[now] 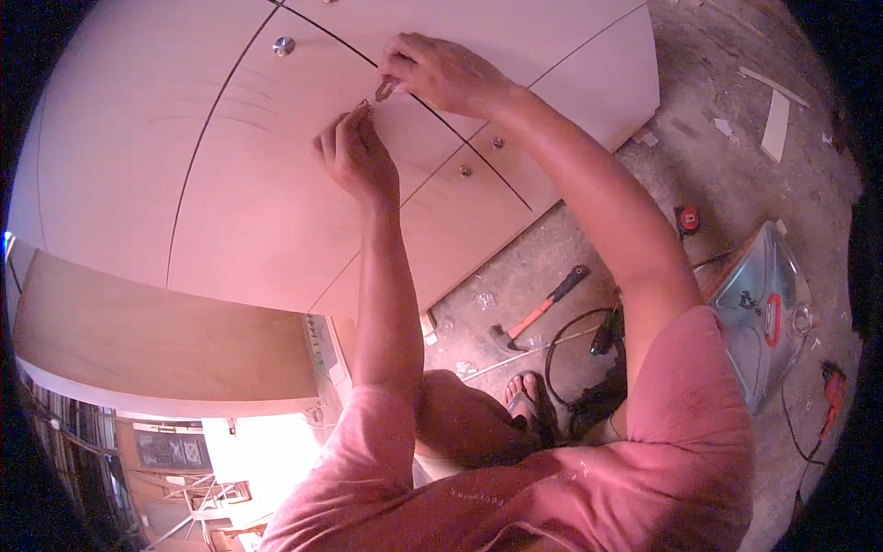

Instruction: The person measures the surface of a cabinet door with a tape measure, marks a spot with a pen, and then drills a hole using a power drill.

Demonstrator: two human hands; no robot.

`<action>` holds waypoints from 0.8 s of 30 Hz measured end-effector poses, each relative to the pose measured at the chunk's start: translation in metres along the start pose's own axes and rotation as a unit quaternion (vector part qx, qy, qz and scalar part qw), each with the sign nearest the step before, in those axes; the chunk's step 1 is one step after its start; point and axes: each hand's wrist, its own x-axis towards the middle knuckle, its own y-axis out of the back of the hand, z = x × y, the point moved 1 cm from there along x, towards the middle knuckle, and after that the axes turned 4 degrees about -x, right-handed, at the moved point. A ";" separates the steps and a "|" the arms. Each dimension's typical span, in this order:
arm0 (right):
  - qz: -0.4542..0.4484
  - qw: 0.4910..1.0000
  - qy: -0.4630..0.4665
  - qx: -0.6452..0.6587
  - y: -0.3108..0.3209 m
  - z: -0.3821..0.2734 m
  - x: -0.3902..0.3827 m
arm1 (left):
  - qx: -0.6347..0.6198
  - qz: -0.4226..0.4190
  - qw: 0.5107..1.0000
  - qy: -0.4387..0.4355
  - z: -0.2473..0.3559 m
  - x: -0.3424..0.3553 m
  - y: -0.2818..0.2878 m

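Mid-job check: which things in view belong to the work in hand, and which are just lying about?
Apparently in the work:
- small brown piece, in the right hand
- tiny item, unclear what, pinched in the left hand
- pale panels beneath

Apparently lying about:
- hammer
- tape measure
- pale strip

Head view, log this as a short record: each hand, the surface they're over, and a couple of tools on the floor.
Left hand: fingers drawn together; anything between them is too small to tell
Right hand: holds a small brownish piece, close to the left hand
Surface: pale panels with dark seams and a round metal knob
Floor: orange-and-black-handled hammer; red-and-black tape measure
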 end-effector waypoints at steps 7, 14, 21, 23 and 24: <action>-0.057 0.996 -0.052 0.046 0.002 0.001 0.002 | 0.106 0.023 0.992 0.068 0.008 -0.002 -0.005; -0.021 0.995 -0.052 0.088 0.005 -0.002 0.000 | 0.138 0.030 0.983 0.116 0.013 -0.008 -0.024; -0.021 0.987 -0.081 0.134 0.003 0.000 -0.003 | 0.160 0.058 0.980 0.104 0.016 -0.012 -0.031; -0.013 0.989 -0.076 0.125 0.002 0.000 -0.004 | 0.157 0.063 0.981 0.100 0.017 -0.012 -0.032; -0.001 0.990 -0.073 0.118 0.002 -0.001 -0.004 | 0.156 0.067 0.981 0.092 0.016 -0.012 -0.033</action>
